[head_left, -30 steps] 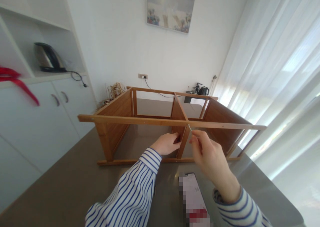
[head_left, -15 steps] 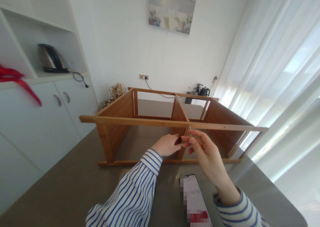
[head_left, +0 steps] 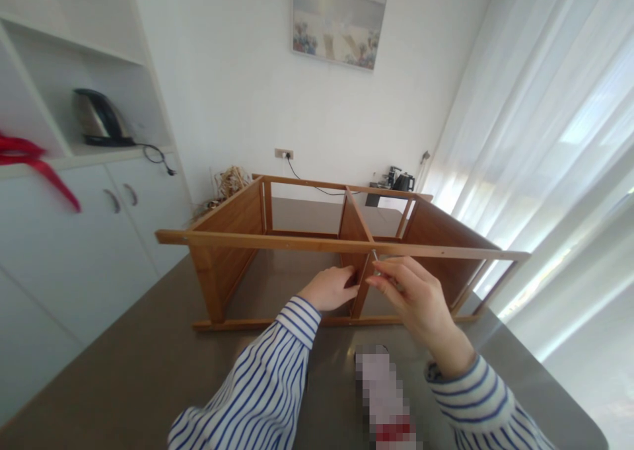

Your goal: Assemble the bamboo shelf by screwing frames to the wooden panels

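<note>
A wooden shelf unit (head_left: pixel 277 242) lies on its side on the dark table, with a middle board (head_left: pixel 352 215) across it. My left hand (head_left: pixel 329 288) holds the front part of this middle board, below the upper rail; some of its fingertips are hidden. In my right hand (head_left: pixel 416 295), the thumb and fingers pinch a thin silvery metal tool, which looks like a hex key (head_left: pixel 375 257). Its upper end meets the upper front rail where the middle board joins it. Most of the tool is covered by the fingers.
A phone (head_left: pixel 381 387) lies on the table (head_left: pixel 123 364) near me, left of my right forearm. White cabinets (head_left: pixel 59 238) with an electric kettle (head_left: pixel 99 116) stand at left. Sheer curtains (head_left: pixel 555 139) hang at right. A black kettle (head_left: pixel 403 182) stands at the back.
My right hand's fingers have closed from a looser, more spread hold into a pinch, and the wrist has turned, around the metal tool. My left hand has stayed on the board.
</note>
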Demonstrator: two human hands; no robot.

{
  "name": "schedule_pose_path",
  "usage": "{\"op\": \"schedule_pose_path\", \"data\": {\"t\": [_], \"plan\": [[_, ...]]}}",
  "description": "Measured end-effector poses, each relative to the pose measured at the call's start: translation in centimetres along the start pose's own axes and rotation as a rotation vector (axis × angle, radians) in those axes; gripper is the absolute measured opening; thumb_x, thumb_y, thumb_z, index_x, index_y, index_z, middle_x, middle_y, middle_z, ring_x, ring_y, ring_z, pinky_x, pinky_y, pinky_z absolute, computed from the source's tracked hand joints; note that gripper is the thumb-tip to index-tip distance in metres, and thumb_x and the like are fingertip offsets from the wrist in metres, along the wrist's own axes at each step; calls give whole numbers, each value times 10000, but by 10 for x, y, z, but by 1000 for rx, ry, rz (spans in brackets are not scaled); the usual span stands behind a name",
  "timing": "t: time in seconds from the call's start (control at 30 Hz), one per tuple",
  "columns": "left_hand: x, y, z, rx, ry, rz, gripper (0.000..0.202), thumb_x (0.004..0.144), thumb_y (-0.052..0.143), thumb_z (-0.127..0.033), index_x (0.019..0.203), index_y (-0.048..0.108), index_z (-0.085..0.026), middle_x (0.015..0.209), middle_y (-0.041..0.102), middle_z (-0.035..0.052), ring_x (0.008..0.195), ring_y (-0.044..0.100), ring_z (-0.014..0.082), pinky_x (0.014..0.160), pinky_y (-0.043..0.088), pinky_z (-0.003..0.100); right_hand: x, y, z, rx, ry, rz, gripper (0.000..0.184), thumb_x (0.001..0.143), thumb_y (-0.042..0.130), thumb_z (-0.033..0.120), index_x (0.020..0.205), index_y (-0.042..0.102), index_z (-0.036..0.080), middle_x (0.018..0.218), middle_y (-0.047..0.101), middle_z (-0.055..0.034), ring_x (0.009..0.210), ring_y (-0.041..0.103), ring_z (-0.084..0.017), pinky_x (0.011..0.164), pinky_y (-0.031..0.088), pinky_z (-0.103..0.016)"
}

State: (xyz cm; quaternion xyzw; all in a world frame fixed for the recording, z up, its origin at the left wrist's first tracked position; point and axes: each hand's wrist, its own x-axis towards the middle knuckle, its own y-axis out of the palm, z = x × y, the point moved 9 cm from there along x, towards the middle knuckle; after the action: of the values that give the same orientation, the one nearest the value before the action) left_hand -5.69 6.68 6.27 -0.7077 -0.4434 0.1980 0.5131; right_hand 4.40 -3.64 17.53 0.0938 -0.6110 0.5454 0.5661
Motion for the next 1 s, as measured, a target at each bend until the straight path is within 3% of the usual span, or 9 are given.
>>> {"op": "schedule_pose_path", "data": {"t": [0.2,0.43,0.53,0.67,0.87,1.0], "plan": [[0,1,2,3,3,-4,340,856,417,-444,1083,567,-240,1006,684,59,895,650,250,737,482,325,2,3,13,-122,-180,18,161,857,575,227,1006,631,203,883,662,-68,778,592,-172,709,509,-316],[1,1,3,-30,2,-10,321,850,431,-456,1006,588,-224,947,686,63,861,647,234,716,472,301,0,5,13,-237,-153,-25,99,874,544,244,856,628,194,771,651,-66,680,584,-160,645,483,-297],[1,2,2,-31,10,-2,322,847,433,-458,991,587,-215,922,684,65,808,646,225,681,468,294,-4,0,6,-235,-47,-137,93,879,523,226,844,604,197,691,635,-39,586,566,-136,575,465,-268],[2,2,3,-4,3,-3,302,838,446,-440,974,580,-205,913,680,68,794,641,222,664,462,290,-12,-5,-9,-115,167,-243,169,888,498,290,1012,571,202,806,686,-62,680,642,-159,592,503,-269],[1,1,2,10,-18,6,306,836,439,-466,923,578,-208,891,681,65,762,643,220,610,447,279,-24,11,-33,411,559,-251,236,886,491,382,1007,562,192,771,687,-48,605,626,-135,548,510,-258],[0,-1,1,-7,-23,-9,337,841,425,-498,950,580,-220,889,681,59,779,647,224,624,452,282,-28,23,-35,717,654,-230,254,867,528,392,1000,569,180,831,692,-67,623,619,-130,522,496,-249]]}}
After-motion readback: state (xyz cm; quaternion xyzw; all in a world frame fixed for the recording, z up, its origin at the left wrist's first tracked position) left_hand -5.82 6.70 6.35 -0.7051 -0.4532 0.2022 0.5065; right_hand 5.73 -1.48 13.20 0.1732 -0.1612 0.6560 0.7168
